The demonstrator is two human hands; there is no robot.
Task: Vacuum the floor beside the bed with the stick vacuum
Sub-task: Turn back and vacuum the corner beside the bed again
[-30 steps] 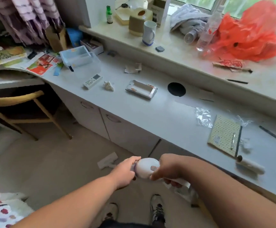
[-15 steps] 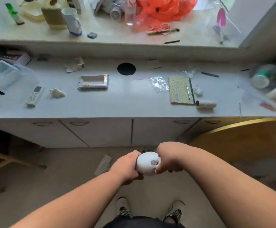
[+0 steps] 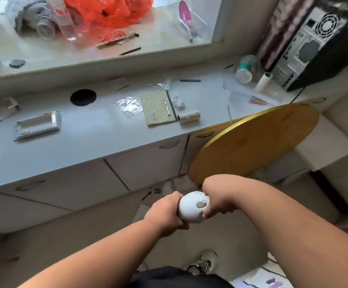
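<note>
Both hands were closed around the white rounded top of the stick vacuum (image 3: 191,206), which was low in the middle of the view, above the beige floor (image 3: 86,235) and in front of the cabinet doors. The left hand (image 3: 167,210) gripped it from the left side with the fingers wrapped under it, and the right hand (image 3: 216,201) gripped it from the right, the fingers curled over the edge near a small grey button. The lower part of the vacuum was hidden by the hands, so I could not tell where its head was. Just behind the right hand stood a round yellow tabletop (image 3: 258,142), tilted and touching the edge of the long grey desk (image 3: 98,142). On the desk lay a dotted notebook (image 3: 158,108) with a pen on it. One shoe (image 3: 203,261) showed on the floor below the arms.
</note>
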